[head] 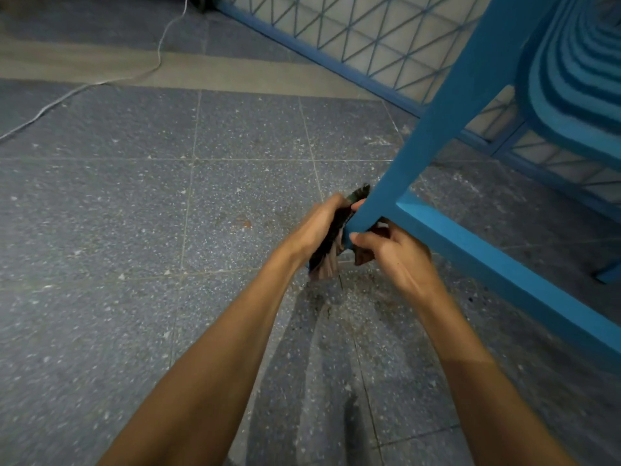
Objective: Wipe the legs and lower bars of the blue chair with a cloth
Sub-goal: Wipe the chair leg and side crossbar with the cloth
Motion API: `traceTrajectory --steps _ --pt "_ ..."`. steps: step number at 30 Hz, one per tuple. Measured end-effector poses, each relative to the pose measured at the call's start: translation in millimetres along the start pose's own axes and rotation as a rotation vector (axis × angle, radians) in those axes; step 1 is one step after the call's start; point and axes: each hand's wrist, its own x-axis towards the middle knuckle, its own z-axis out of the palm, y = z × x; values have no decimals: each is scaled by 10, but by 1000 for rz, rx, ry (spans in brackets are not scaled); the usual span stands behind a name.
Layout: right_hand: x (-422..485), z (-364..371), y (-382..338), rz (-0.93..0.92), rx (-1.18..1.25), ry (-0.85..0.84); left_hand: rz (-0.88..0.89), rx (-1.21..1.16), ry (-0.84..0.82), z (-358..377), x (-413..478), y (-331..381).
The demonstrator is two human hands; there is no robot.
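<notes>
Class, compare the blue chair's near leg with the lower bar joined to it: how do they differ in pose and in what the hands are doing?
The leg rises steeply; the bar runs sideways from near its foot. The left hand holds the cloth against the leg and the right hand grips the leg's foot; neither works along the bar. Both are blue and joined at one corner.

left hand (319,227): bare | right hand (396,253): bare | forearms (235,348): bare up to the frame edge
</notes>
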Motion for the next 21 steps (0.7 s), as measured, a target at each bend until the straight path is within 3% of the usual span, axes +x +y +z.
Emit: traceTrajectory --steps 4,6,9,13,15,17,21 --pt "-105 -195 -10 46 -75 -295 -105 145 51 -71 135 -535" --pt "-151 -238 40 60 -162 -343 -192 188 88 -98 68 -588" --pt "-166 -249 203 127 -160 -311 -233 255 87 -53 -7 -462" --pt "-46 -244 457 436 -272 -104 -223 217 -53 32 -101 -213" --pt "-24 -200 494 414 -69 12 -193 129 -113 66 -177 -16" --pt "-56 -156 433 363 309 46 -172 55 -135 89 -225 160" --pt "-104 -97 442 398 833 -124 -117 75 -204 109 -170 342"
